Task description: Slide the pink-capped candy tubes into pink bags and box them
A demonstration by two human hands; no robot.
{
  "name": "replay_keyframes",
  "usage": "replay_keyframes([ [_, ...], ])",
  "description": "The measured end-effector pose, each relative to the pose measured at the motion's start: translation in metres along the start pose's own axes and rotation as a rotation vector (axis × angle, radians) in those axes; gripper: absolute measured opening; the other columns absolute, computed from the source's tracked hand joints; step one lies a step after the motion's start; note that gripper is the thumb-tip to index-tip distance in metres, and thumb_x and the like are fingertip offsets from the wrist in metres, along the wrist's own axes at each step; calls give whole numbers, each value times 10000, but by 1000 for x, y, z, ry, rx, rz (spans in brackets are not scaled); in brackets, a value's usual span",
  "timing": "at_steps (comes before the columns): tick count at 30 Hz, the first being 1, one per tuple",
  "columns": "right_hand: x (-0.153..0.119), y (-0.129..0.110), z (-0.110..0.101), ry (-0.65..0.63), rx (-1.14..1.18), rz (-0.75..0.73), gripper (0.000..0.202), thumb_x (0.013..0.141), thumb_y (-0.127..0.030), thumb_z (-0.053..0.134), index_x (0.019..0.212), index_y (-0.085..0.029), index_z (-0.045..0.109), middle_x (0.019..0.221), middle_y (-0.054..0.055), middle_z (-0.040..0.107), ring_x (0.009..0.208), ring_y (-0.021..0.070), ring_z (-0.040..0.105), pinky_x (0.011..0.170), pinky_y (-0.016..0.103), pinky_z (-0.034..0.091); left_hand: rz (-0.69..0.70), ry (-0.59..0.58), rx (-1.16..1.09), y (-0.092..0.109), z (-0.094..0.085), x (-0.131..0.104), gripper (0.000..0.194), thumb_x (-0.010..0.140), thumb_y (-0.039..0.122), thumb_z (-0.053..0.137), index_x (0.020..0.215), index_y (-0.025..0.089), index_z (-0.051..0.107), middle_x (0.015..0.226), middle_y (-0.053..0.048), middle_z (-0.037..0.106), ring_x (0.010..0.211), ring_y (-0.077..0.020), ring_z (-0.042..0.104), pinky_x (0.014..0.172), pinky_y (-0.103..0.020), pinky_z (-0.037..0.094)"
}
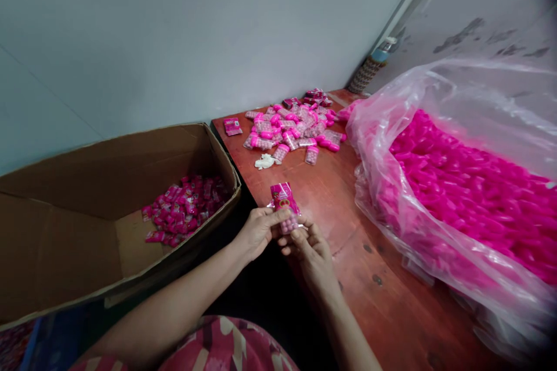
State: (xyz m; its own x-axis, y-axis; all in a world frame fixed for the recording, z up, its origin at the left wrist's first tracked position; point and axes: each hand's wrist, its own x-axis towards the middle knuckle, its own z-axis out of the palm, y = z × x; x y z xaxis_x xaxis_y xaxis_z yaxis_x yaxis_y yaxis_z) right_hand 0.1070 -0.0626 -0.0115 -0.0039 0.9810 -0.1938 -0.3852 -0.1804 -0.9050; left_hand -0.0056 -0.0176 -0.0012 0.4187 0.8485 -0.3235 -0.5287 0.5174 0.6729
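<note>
Both of my hands hold one small clear candy pack [287,208] over the near-left edge of the red-brown table. A pink printed label fills its upper part, and round pale-pink candies show below. My left hand [260,231] pinches it from the left, thumb across the front. From the lower right, my right hand [314,249] grips its bottom corner with closed fingers. Beyond them lies a pile of small clear candy containers with pink caps [296,127]. A stack of pink printed labels [232,126] sits at the table's left corner.
A large cardboard box [61,232] stands left of the table, with finished-looking pink packs [185,208] inside. On the right, a big clear plastic bag [378,168] holds many bright pink plastic pieces [470,185]. A crumpled white scrap [264,162] and a bottle [369,66] are farther back.
</note>
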Motion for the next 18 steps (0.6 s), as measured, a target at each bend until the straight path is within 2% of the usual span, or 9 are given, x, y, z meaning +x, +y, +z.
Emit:
replay_keyframes([
  [3,8,2,3,24,24,-18,235,752,-290,614,929,-226,472,636,-33,605,528,118,583,469,212,463,-2,-42,2,-5,2,-6,258,642,300,691,611,60,601,523,-23,536,419,-61,432,419,-215,372],
  [6,14,0,6,12,30,-4,246,735,-292,632,902,-223,466,629,-31,611,496,116,573,441,207,446,51,-14,-27,3,-3,-12,229,692,287,655,652,65,613,588,-57,590,507,-100,528,513,-239,437],
  [9,15,-9,1,16,-26,-6,218,740,-318,623,882,-215,494,671,-13,628,522,117,582,464,214,453,259,149,-124,25,-19,-17,254,705,337,638,795,100,627,834,-111,663,786,-189,617,743,-327,474],
  [10,15,-13,-3,33,-55,-14,200,745,-331,615,863,-211,506,672,-11,628,525,116,583,469,213,453,343,209,-142,32,-26,-17,310,713,393,614,842,111,626,886,-118,664,843,-207,615,795,-356,460],
  [12,16,-19,-14,92,-111,-31,182,753,-355,599,818,-204,522,676,-8,625,527,111,579,469,208,449,412,303,-84,40,-36,-15,415,723,482,559,940,132,614,916,-123,666,877,-226,614,835,-396,441],
  [13,16,-21,-19,122,-139,-35,184,757,-366,591,802,-201,526,681,-6,623,526,108,575,466,205,444,411,334,8,39,-38,-12,438,720,490,554,982,143,607,922,-120,668,885,-233,614,843,-407,437],
  [15,17,-24,-27,167,-200,-34,197,761,-383,581,789,-194,533,691,-1,618,526,101,564,469,200,438,422,336,336,30,-37,-4,429,703,447,596,1028,166,605,987,-113,654,953,-244,588,890,-414,405],
  [18,18,-24,-33,181,-296,-31,220,755,-398,581,783,-183,539,701,9,613,532,101,555,481,203,434,595,226,1012,4,-25,12,402,664,365,660,1027,198,619,1161,-85,572,1160,-266,428,1013,-444,248],
])
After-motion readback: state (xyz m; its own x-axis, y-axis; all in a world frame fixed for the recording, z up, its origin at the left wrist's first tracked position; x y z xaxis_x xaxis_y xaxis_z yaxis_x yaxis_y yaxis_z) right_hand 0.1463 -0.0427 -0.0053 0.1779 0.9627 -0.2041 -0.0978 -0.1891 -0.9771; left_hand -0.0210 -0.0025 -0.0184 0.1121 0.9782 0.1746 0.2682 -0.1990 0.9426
